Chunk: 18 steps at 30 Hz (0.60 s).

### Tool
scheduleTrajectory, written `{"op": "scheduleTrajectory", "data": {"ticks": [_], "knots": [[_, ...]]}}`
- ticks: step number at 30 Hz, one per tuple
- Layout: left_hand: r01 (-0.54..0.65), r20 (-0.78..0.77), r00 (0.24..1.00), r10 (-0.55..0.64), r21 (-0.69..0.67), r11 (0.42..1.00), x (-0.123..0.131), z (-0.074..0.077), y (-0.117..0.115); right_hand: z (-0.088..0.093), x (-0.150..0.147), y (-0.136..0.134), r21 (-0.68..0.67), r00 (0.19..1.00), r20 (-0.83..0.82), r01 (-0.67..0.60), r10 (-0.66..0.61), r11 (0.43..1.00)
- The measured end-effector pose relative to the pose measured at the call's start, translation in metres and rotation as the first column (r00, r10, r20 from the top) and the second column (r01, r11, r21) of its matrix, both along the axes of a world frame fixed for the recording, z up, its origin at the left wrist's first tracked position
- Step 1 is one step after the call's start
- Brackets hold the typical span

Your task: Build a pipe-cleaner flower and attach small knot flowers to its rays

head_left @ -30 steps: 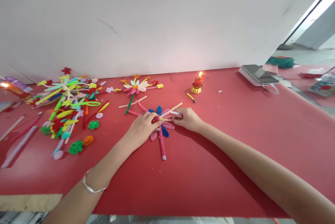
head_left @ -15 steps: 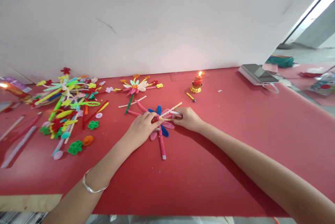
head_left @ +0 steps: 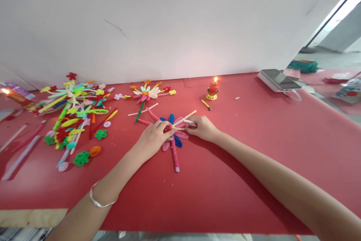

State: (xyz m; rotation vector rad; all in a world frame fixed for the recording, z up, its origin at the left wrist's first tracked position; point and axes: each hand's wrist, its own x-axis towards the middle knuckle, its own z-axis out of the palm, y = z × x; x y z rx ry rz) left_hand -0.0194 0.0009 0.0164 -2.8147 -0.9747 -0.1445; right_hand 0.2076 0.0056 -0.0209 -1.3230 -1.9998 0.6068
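Observation:
A pipe-cleaner flower (head_left: 177,135) with blue and pink petals and a pink stem lies on the red table (head_left: 239,165). My left hand (head_left: 153,138) rests on the flower's centre, fingers curled and pressing it down. My right hand (head_left: 203,128) sits just right of the petals, its fingers pinched on a thin white stick (head_left: 189,122) that points toward the flower's middle. A pale yellow stick (head_left: 186,117) crosses the petals. A silver bangle is on my left wrist.
A lit red candle (head_left: 213,87) in a gold holder stands behind the flower, a short yellow stick beside it. A finished white and pink flower (head_left: 145,94) lies further back. A heap of coloured pipe-cleaner pieces (head_left: 73,113) fills the left. A phone (head_left: 278,79) sits far right.

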Motion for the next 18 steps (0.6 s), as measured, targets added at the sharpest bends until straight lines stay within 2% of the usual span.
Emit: {"op": "scheduleTrajectory", "data": {"ticks": [4,11,18], "knots": [[0.009,0.026,1.0,-0.009,-0.003,1.0,0.0005,0.0,-0.0005,-0.0004,-0.0002,0.0002,0.006,1.0,0.003,0.005,-0.005,1.0],[0.001,-0.035,0.999,0.0,0.021,1.0,0.0003,-0.0005,-0.0002,-0.0011,-0.0005,0.0006,0.014,1.0,-0.005,-0.006,0.006,1.0],[0.011,-0.021,1.0,-0.011,0.032,0.999,-0.0021,-0.0054,0.0022,0.0017,-0.0012,-0.0002,-0.015,1.0,0.02,-0.008,0.009,1.0]]}}
